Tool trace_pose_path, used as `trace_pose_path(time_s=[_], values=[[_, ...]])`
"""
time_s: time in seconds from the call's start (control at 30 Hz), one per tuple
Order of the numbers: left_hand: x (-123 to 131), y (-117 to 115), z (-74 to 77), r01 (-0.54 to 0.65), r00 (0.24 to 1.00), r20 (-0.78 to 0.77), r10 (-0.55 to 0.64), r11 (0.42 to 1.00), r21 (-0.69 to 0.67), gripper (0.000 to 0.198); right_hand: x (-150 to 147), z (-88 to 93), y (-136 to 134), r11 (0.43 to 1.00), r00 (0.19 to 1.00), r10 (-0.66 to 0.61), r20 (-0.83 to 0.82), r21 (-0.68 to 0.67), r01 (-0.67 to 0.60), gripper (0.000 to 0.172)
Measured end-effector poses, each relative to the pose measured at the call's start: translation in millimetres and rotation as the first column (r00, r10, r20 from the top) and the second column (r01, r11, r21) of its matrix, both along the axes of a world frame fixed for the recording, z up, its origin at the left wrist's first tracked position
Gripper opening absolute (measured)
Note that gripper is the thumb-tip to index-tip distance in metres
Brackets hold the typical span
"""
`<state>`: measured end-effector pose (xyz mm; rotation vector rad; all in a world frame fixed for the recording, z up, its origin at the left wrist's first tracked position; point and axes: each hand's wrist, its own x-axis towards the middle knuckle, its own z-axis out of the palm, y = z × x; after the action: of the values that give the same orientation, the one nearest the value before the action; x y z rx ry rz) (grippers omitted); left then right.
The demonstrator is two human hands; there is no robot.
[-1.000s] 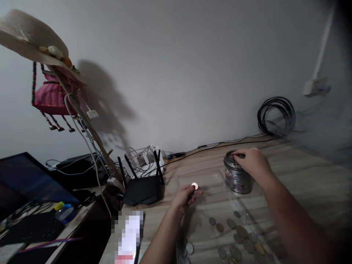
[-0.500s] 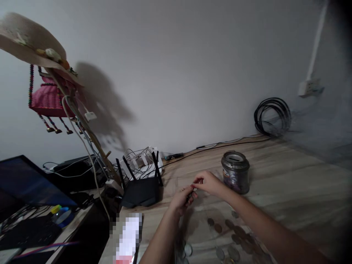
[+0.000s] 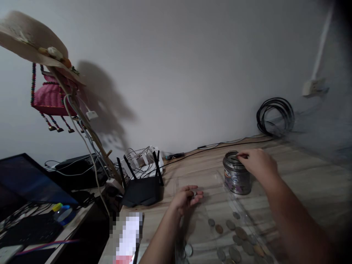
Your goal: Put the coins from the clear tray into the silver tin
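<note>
My right hand (image 3: pixel 260 161) is over the lid of a round metal coin bank (image 3: pixel 237 178), fingers pinched at the slot in its top. The coin between those fingertips is mostly hidden. To the left, my left hand (image 3: pixel 187 198) is held palm up above the table, fingers loosely curled, with a coin (image 3: pixel 194 193) resting in it. Below and between my forearms, several loose coins (image 3: pixel 234 253) lie on a clear plastic sheet or bag (image 3: pixel 202 220), silvery and brownish in colour.
A black router (image 3: pixel 141 191) with upright antennas stands at the left, white cables and adapters behind it. A blurred phone (image 3: pixel 128 234) lies at the near left edge. Coiled black cable (image 3: pixel 275 116) leans on the wall at the right. A laptop (image 3: pixel 30 179) is on a lower desk.
My right hand has left my left hand and moved right to the coin bank's slot. The left hand has stayed about where it was, and its fingers have opened somewhat.
</note>
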<state>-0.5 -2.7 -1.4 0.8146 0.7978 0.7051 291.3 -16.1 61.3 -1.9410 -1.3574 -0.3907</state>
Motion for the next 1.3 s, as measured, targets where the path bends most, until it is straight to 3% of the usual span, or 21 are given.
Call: trace_pose_path(time_s=[0.07,0.17,0.23,0.27,0.33,0.43,0.5,0.6,0.67,0.73,0.8,0.87,0.93,1.0,1.1,1.17,1.3], values=[[0.7,-2.0,2.4,-0.013,1.0,-0.013,0.014,1.0,0.017,0.043,-1.4,1.2,0.3,1.0,0.999,0.016,0.037,0.014,-0.016,0.018],[0.4,-3.7,4.5,-0.015,1.0,-0.012,0.015,0.999,0.033,0.048,-22.6,10.3,-3.5,0.978,0.992,0.059,0.109,0.194,-0.08,0.022],[-0.6,-3.5,4.1,-0.019,1.0,0.004,0.018,0.999,0.038,0.054,-48.5,13.9,-6.4,0.939,0.983,0.144,0.112,0.3,-0.172,0.025],[-1.2,-2.9,3.4,-0.02,1.0,0.015,0.02,0.999,0.041,0.057,-63.7,12.9,-7.3,0.924,0.967,0.232,0.102,0.287,-0.252,0.025],[-2.1,-1.4,1.6,-0.016,0.999,0.041,0.014,0.999,0.05,0.062,-95.0,3.8,-7.3,0.877,0.884,0.463,0.06,0.111,-0.467,0.025],[-2.3,0.7,-0.4,-0.047,0.997,0.068,0.043,0.998,0.052,0.061,-132.8,-21.7,-3.5,0.686,0.715,0.692,-0.098,-0.22,-0.694,0.025],[-1.8,1.1,-0.5,-0.045,0.996,0.075,0.043,0.999,0.03,0.05,-146.7,-37.5,-0.1,0.584,0.652,0.731,-0.202,-0.309,-0.75,0.024],[-1.3,1.0,-0.2,0.041,0.994,0.103,-0.04,0.999,-0.013,0.031,-151.3,-44.6,1.8,0.528,0.617,0.726,-0.303,-0.329,-0.783,0.019],[-1.8,1.7,-1.2,0.079,0.989,0.127,-0.073,0.996,-0.047,0.029,-145.3,-35.6,-0.2,0.579,0.65,0.713,-0.264,-0.303,-0.757,0.017],[-2.8,3.4,-3.3,0.084,0.985,0.157,-0.07,0.993,-0.086,0.033,-131.0,-19.6,-3.8,0.721,0.745,0.657,-0.11,-0.193,-0.665,0.018],[-3.9,5.3,-5.8,0.084,0.98,0.188,-0.06,0.989,-0.12,0.039,-108.3,-2.8,-6.9,0.867,0.865,0.498,0.054,0.005,-0.499,0.02],[-4.5,6.6,-7.9,0.072,0.977,0.207,-0.042,0.988,-0.138,0.043,-80.3,9.0,-7.7,0.938,0.95,0.289,0.118,0.164,-0.306,0.021],[-4.5,7.0,-9.0,0.059,0.978,0.207,-0.028,0.988,-0.145,0.045,-53.3,13.4,-5.8,0.975,0.989,0.117,0.096,0.18,-0.133,0.02],[-4.3,6.8,-9.3,0.048,0.979,0.201,-0.021,0.99,-0.134,0.044,-32.6,12.0,-2.1,0.996,0.998,0.051,0.027,0.078,-0.053,0.019],[-4.0,5.9,-8.8,0.036,0.986,0.167,-0.017,0.993,-0.112,0.043,-16.1,5.3,4.1,0.99,0.985,0.123,-0.121,-0.05,-0.13,0.019],[-3.9,4.6,-7.8,0.021,0.992,0.125,-0.009,0.995,-0.095,0.039,-11.4,1.3,6.8,0.988,0.981,0.143,-0.134,-0.034,-0.149,0.02],[-3.0,1.0,-4.7,-0.001,0.999,0.043,0.003,0.999,-0.038,0.028,-6.2,-0.7,6.4,1.0,1.0,0.015,-0.009,0.016,-0.015,0.022]])
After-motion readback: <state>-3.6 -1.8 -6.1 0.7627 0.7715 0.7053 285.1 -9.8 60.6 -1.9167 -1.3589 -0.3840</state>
